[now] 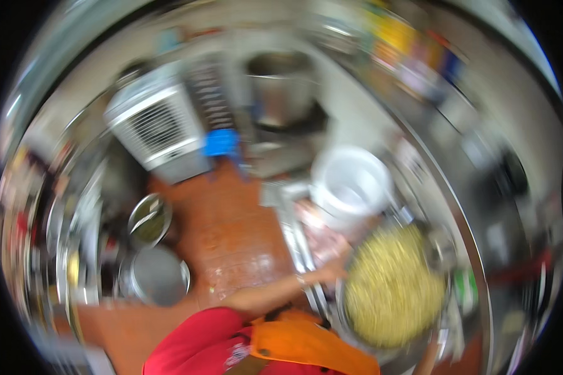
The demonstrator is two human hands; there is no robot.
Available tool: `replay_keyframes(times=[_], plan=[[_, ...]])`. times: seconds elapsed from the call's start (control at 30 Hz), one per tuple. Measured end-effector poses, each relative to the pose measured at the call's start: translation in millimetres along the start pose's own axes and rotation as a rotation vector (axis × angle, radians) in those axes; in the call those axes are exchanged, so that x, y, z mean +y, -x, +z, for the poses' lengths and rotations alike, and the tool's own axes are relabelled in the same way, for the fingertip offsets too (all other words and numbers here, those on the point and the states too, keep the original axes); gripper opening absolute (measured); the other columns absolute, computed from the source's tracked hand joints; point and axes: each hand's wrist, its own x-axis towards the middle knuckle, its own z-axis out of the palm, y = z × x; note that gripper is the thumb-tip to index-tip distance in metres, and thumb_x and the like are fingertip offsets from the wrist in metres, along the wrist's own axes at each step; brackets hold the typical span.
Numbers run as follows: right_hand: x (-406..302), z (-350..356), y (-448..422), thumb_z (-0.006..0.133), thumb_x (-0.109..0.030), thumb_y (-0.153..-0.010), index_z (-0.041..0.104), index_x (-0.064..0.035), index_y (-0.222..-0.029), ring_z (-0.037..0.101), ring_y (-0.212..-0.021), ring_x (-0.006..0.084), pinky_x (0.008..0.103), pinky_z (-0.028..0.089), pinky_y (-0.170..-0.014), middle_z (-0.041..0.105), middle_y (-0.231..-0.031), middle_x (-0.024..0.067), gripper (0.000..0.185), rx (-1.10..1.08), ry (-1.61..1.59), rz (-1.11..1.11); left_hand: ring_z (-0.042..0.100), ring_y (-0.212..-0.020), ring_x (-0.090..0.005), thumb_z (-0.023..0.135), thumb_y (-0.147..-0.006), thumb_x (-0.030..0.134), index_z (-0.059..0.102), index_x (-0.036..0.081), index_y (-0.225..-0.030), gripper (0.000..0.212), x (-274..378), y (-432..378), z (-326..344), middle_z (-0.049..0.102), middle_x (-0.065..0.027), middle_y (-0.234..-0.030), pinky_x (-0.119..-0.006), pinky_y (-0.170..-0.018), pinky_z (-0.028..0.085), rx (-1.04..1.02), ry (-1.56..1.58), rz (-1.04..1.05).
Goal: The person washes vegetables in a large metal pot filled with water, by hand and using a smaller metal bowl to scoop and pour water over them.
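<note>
Motion blur softens the whole view. A large round metal basin (341, 304), heaped with pale yellow shredded food (394, 290), lies at the right in front of me. My left hand (335, 269) reaches across to its left rim and appears to touch it; the fingers are too smeared to show a grip. At the lower right, my right hand (435, 344) is near the opposite side of the basin, mostly indistinct, with a small whitish thing beside it. Just beyond my left hand lies pinkish material (326, 239), perhaps raw meat. A white plastic bucket (349, 183) stands behind it.
A metal counter (443, 183) runs along the right. Left of the orange tiled floor (220, 229) are a lidded metal drum (157, 276) and a pot with greenish contents (150, 225). Farther off stand an air cooler (159, 126), a blue stool (221, 142) and a big metal pot (281, 89).
</note>
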Motion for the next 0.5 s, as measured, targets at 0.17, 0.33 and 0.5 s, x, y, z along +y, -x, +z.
replay_keyframes(times=[0.17, 0.33, 0.5], plan=[[107, -61, 29, 0.077, -0.027, -0.079, 0.068, -0.0059, -0.094, 0.066, -0.077, 0.0204, 0.0367, 0.053, -0.07, 0.07, -0.084, 0.0054, 0.027, 0.129, 0.044, 0.125, 0.065, -0.061, -0.0182, 0.07, -0.081, 0.007, 0.047, -0.012, -0.112, 0.043, 6, -3, -23, 0.063, -0.0156, -0.086, -0.026, -0.045, 0.053, -0.114, 0.003, -0.155], [111, -76, 35, 0.078, -0.018, -0.076, 0.071, -0.0045, -0.097, 0.066, -0.082, 0.018, 0.0324, 0.054, -0.075, 0.071, -0.088, 0.008, 0.027, 0.045, 0.069, 0.318, 0.065, -0.072, -0.0186, 0.06, -0.086, -0.004, 0.045, -0.002, -0.106, 0.025, 32, -5, -13, 0.06, -0.0113, -0.089, -0.031, -0.056, 0.063, -0.159, 0.142, -0.216], [47, -71, 63, 0.071, -0.015, -0.08, 0.067, -0.0009, -0.103, 0.067, -0.083, 0.0234, 0.0342, 0.053, -0.075, 0.071, -0.091, 0.0131, 0.028, 0.18, 0.125, 0.326, 0.066, -0.074, -0.0203, 0.058, -0.087, -0.005, 0.043, -0.004, -0.105, 0.024, 30, 16, -27, 0.059, -0.0131, -0.09, -0.034, -0.059, 0.064, -0.139, 0.097, -0.255]])
